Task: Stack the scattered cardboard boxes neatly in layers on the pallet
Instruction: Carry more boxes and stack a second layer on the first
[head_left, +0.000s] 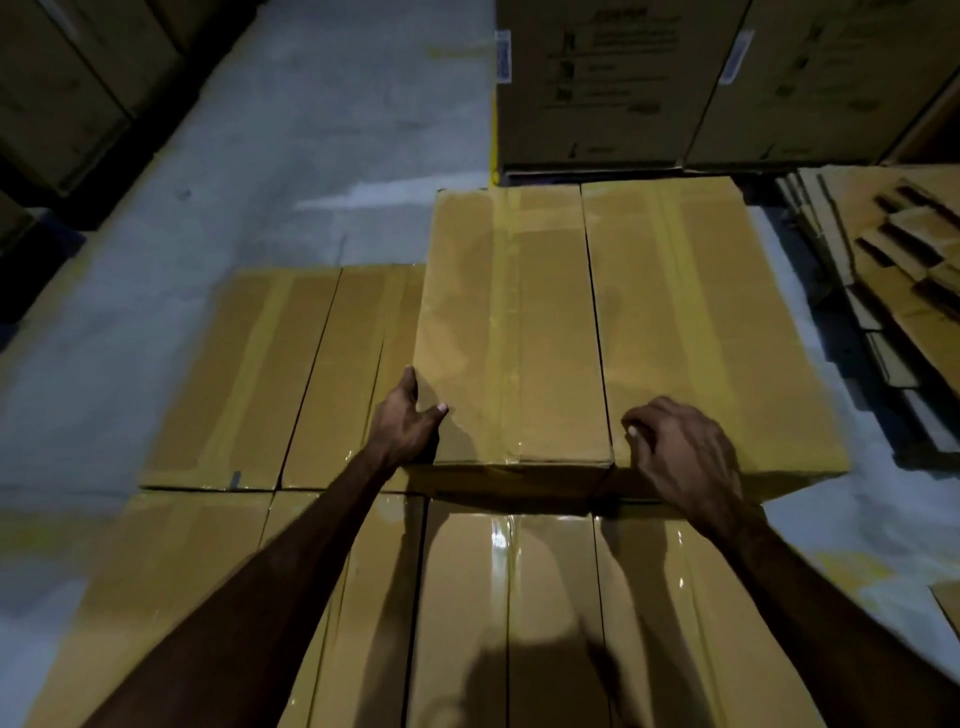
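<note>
A: Box being handled?
B: Upper-layer box (511, 332), lying on the lower boxes (291, 374). Left hand (408, 423) spread flat against its near left corner; right hand (680, 449) curled over the near edge beside it, on the neighbouring box (717, 332).
A: Handling?
B: Stiff, probably heavy; taped top looks slick, so take the corners. Long axis runs away from the hands.
</note>
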